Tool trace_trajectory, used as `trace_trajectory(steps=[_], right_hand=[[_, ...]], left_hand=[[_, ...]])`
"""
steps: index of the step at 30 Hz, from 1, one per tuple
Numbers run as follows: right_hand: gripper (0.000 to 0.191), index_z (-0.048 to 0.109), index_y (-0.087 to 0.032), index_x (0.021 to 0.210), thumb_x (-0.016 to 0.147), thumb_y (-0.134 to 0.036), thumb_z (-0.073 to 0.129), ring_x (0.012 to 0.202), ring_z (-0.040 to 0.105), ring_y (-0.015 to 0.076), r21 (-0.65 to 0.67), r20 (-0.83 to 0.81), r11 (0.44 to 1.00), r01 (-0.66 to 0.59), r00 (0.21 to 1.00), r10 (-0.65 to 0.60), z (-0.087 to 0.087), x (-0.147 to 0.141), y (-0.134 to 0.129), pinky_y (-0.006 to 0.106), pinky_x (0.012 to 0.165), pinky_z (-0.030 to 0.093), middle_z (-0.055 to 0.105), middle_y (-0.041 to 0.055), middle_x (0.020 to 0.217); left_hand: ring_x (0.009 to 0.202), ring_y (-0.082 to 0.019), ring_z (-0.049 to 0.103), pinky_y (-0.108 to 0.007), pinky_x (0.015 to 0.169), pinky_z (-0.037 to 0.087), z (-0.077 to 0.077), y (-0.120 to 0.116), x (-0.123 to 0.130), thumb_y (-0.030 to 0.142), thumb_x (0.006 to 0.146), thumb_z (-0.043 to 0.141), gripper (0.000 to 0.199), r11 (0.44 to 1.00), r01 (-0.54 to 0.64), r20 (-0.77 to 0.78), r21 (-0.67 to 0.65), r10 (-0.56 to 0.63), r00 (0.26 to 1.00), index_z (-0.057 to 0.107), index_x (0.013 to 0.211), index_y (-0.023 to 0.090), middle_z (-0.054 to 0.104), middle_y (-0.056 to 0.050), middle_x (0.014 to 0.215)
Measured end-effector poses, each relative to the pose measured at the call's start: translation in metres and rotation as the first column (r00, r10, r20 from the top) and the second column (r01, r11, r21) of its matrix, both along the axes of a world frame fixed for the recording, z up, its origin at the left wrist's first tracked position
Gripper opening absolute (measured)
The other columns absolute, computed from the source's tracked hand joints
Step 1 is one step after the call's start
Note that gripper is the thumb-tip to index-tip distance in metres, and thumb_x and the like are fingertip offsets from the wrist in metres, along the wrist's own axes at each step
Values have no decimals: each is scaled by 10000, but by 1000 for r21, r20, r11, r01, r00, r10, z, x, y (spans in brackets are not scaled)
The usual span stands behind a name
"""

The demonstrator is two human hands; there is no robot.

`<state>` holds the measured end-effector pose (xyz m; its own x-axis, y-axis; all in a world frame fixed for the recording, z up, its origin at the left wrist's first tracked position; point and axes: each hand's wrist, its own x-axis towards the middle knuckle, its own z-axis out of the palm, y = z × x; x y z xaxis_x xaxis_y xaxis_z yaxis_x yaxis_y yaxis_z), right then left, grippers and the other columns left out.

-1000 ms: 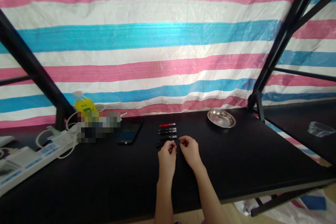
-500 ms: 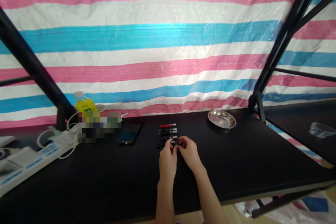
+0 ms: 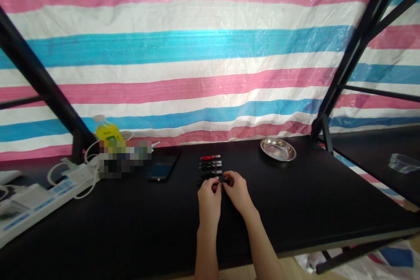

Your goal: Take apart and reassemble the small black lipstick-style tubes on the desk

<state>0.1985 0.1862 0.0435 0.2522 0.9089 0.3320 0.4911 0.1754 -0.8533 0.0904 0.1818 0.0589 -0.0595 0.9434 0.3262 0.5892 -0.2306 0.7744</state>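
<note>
Left of the dish (image 3: 278,150), a red pen (image 3: 210,157) and black pens (image 3: 210,166) lie rowed on our surface (image 3: 295,201), likely for easy reach. Nearer us than the dish, our left hand (image 3: 210,195) and right hand (image 3: 237,188) curl close; we cannot tell whether either grip holds anything.

This looks like a small work booth. A big striped plastic sheet (image 3: 197,48) makes the wall, black metal posts (image 3: 351,52) stand on both sides, and a white power strip (image 3: 42,205) with plugs lies on the black desk (image 3: 131,236).
</note>
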Motion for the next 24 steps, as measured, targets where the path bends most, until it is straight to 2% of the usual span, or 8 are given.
trace_trajectory(steps=[3,9,15,24], right_hand=[[291,653,-166,877,625,-94,527,653,552,160,-15,-6,1000,-2,1000,2,0,0,0,278,626,463,617,32,767],[275,656,-159,880,638,-109,536,660,553,161,-16,-4,1000,0,1000,0,1,0,0,275,629,462,615,35,770],[258,658,-170,873,646,-118,548,659,559,165,-7,-12,1000,-2,1000,2,1,0,-1,278,625,464,613,28,758],[259,658,-162,880,653,-118,542,652,547,162,-4,-21,1000,-13,1000,12,1,0,0,279,631,461,612,32,760]], left_hand=[[612,-143,580,-246,612,453,1,1,0,120,735,534,124,1000,-12,-51,-24,11,999,653,727,155,614,-25,678],[615,-145,589,-247,613,448,3,0,0,131,736,533,132,997,-35,-51,-65,32,998,663,749,152,639,-31,691],[643,-157,599,-255,631,459,4,-1,-1,164,772,523,159,997,-35,-49,-62,32,998,674,821,151,639,-42,719],[639,-157,589,-256,636,454,1,1,0,167,748,548,181,997,-60,-70,-54,57,996,682,866,137,617,-37,693]])
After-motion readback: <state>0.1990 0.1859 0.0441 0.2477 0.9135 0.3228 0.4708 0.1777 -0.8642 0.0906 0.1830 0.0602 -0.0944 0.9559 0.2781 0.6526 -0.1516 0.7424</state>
